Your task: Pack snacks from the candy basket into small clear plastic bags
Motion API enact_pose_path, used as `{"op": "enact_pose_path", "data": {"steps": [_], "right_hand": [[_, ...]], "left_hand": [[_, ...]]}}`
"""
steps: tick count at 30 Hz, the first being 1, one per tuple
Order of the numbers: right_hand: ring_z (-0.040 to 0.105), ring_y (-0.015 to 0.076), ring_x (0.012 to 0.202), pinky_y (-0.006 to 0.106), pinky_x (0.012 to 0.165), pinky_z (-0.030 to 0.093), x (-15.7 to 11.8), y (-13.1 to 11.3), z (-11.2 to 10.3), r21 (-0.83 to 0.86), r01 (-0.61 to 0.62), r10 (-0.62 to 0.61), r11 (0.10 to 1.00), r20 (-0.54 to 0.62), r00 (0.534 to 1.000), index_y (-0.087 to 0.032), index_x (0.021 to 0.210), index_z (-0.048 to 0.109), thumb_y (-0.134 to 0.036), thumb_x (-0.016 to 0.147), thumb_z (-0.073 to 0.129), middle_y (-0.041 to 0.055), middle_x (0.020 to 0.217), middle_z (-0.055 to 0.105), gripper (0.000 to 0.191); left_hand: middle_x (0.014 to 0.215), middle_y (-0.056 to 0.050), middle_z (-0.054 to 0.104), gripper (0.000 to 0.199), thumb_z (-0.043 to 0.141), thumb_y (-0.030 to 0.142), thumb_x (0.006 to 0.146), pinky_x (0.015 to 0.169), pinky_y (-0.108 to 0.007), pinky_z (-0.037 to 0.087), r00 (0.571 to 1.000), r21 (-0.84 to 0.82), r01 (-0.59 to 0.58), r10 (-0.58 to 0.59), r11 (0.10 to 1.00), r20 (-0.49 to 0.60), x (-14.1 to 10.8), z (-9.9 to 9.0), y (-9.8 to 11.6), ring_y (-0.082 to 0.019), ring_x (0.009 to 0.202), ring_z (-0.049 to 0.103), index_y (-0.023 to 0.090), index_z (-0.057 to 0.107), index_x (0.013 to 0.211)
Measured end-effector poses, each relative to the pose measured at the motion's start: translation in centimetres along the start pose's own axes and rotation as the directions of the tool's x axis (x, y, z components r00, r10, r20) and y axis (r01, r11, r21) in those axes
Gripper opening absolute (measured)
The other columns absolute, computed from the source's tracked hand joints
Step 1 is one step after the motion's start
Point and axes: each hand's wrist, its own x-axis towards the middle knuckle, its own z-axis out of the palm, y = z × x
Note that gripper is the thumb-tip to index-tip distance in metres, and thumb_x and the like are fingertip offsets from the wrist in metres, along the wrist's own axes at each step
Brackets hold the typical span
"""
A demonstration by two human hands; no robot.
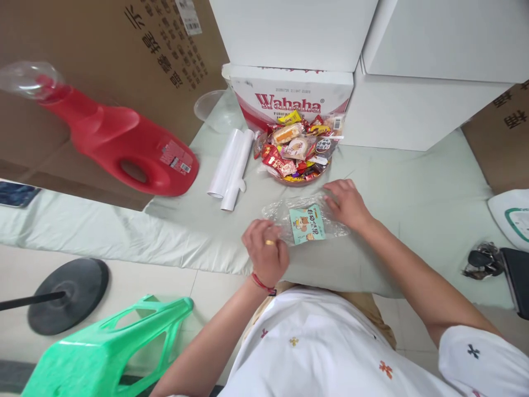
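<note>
A clear, crinkled plastic bag [276, 208] with a mint-green printed label [307, 223] lies flat on the cloth-covered table, close to its front edge. At the bag's left end is my left hand [265, 249], its fingers curled and closed on the plastic; a ring and a red wrist cord show on it. My right hand [349, 204] rests over the bag's upper right part. Its fingers and thumb are apart, the tips touching or just above the plastic. Just behind the bag stands a round dish [289, 181] heaped with wrapped snacks [295, 146].
Two white paper rolls [231, 165] lie left of the dish, with a red jug-shaped bottle [132, 146] farther left. A Wahaha carton [289, 94] and white boxes [413, 110] stand behind. Keys [482, 260] and a black phone-like object [516, 278] lie right. A green stool [111, 347] stands below left.
</note>
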Motion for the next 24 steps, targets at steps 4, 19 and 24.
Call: {"op": "enact_pose_path", "data": {"steps": [4, 19, 24], "right_hand": [[0.051, 0.0352, 0.122, 0.049, 0.104, 0.043, 3.7, -2.2, 1.7, -0.112, 0.128, -0.095, 0.985, 0.259, 0.961, -0.011, 0.130, 0.068, -0.031, 0.098, 0.062, 0.0204, 0.124, 0.069, 0.039], [0.053, 0.0197, 0.073, 0.031, 0.064, 0.038, -0.5, -2.4, 1.5, 0.067, 0.238, -0.245, 0.969, 0.127, 0.961, -0.021, 0.104, 0.078, -0.030, 0.105, 0.045, 0.0039, 0.077, 0.056, 0.035], [0.057, 0.0199, 0.076, 0.031, 0.069, 0.047, -3.9, -2.5, 1.4, 0.157, 0.153, -0.145, 0.976, -0.062, 0.988, -0.021, 0.107, 0.076, -0.031, 0.106, 0.045, 0.0050, 0.080, 0.059, 0.033]], "left_hand": [[0.138, -0.009, 0.068, 0.038, 0.048, 0.022, 0.098, 0.119, -0.049, 0.036, 0.872, -0.198, -0.376, 0.418, 0.905, 0.254, 0.3, 1.3, 2.6, -0.025, 0.144, 0.051, 0.028, 0.066, 0.130], [0.145, -0.006, 0.067, 0.042, 0.043, 0.026, 0.107, 0.126, -0.047, 0.033, 0.790, -0.242, -0.184, 0.290, 0.953, 0.540, 1.5, 5.5, 1.7, -0.020, 0.142, 0.054, 0.028, 0.064, 0.143], [0.148, -0.006, 0.065, 0.042, 0.041, 0.028, 0.107, 0.125, -0.050, 0.033, 0.807, -0.263, -0.149, 0.271, 0.953, 0.525, 1.4, 5.3, 1.6, -0.021, 0.144, 0.053, 0.027, 0.065, 0.142]]}}
